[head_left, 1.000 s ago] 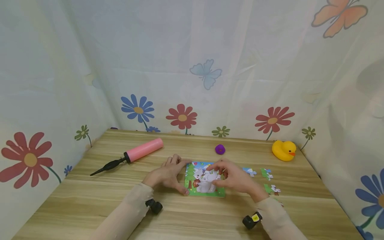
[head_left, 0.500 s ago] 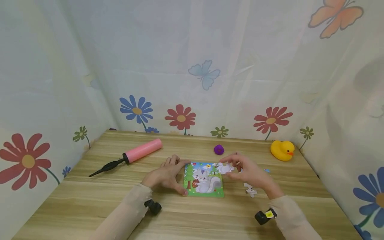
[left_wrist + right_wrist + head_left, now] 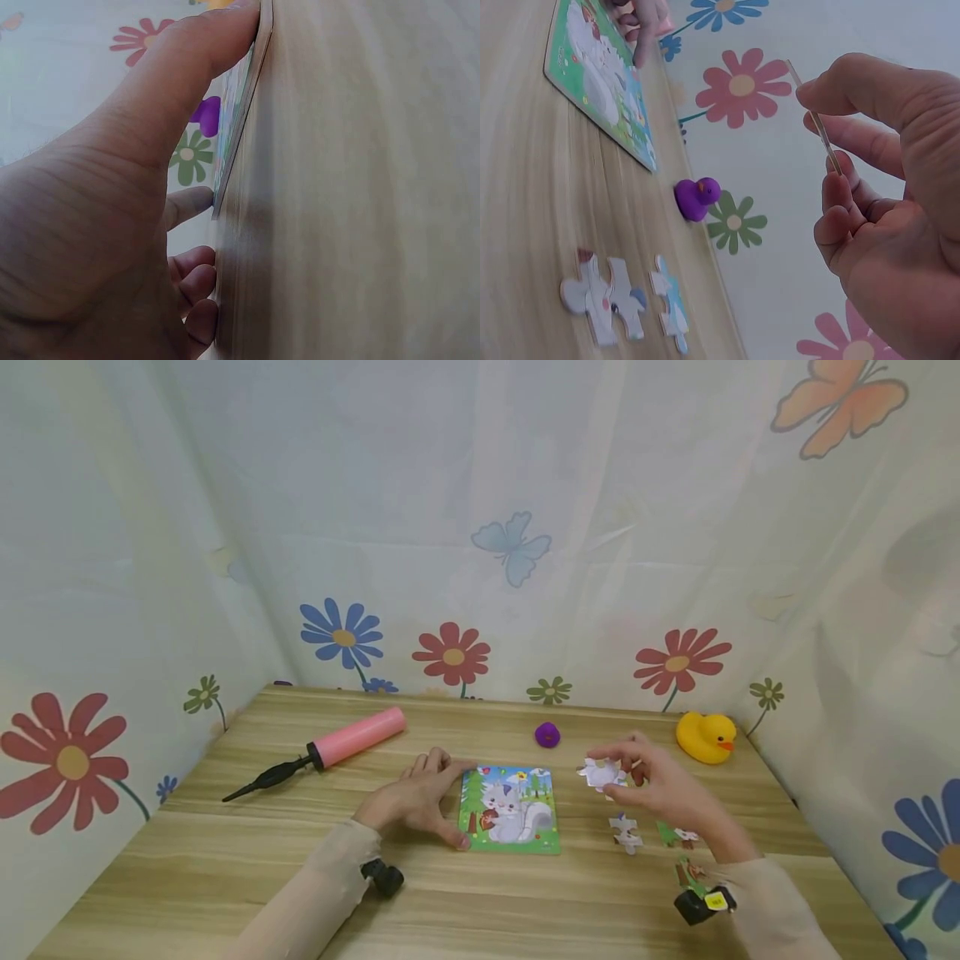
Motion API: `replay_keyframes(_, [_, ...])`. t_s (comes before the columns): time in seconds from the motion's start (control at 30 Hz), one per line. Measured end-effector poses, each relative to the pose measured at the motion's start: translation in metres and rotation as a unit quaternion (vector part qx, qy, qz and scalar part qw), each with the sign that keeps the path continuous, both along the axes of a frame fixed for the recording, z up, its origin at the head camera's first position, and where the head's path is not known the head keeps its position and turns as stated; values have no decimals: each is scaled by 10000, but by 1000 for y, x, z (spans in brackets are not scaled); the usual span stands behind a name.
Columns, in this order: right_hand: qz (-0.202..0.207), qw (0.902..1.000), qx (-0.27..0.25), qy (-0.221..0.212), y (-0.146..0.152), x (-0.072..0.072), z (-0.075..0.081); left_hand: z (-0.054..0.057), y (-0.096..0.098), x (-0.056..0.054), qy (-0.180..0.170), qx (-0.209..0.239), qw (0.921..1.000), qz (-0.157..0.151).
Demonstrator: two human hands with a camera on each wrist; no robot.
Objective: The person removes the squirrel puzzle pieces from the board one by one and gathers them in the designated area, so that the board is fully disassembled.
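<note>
In the head view, my left hand (image 3: pixel 416 802) spans the left side of a squirrel picture board (image 3: pixel 510 845) on the table. Its thumb (image 3: pixel 217 37) is at the near corner and its index finger (image 3: pixel 191 201) at the far one. To the right, my right hand (image 3: pixel 660 781) pinches a whitish jigsaw piece (image 3: pixel 597 772) between thumb and fingers. That piece appears edge-on in the right wrist view, raised above the tabletop. Below it lie a white-and-grey jigsaw piece (image 3: pixel 600 296) and a blue-and-white jigsaw piece (image 3: pixel 673 304).
More jigsaw pieces, one green and white (image 3: pixel 677 836) and one green and brown (image 3: pixel 688 873), lie by the right wrist. A pink hand pump (image 3: pixel 360 737) is at left. A purple duck (image 3: pixel 547 735) and a yellow duck (image 3: pixel 706 737) stand along the back. Printed curtains (image 3: pixel 480 460) enclose the table.
My right hand has moved right, from over the picture board to beside it, with the whitish jigsaw piece between its fingers. The left hand stays at the board's left side.
</note>
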State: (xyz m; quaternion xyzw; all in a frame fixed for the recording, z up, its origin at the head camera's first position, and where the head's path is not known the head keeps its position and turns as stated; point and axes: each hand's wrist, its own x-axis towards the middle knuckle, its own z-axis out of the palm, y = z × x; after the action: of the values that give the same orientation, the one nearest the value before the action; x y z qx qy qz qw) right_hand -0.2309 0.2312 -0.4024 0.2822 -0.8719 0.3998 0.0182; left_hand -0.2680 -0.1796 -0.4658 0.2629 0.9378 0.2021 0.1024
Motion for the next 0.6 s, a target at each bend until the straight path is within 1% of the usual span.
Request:
replay_keyframes(0.23, [-37,10000,-39,-50,19,11,-8,0,-1,0,-33,30,10000,20])
replay_keyframes(0.5, [-329,9991,85,-236,35,21,-20,-2,-1,0,-46,38,10000,20])
replay_keyframes(0.6, [-324,9991,110,-264,39,24,-25,-3,-1,-1,-29,32,10000,32])
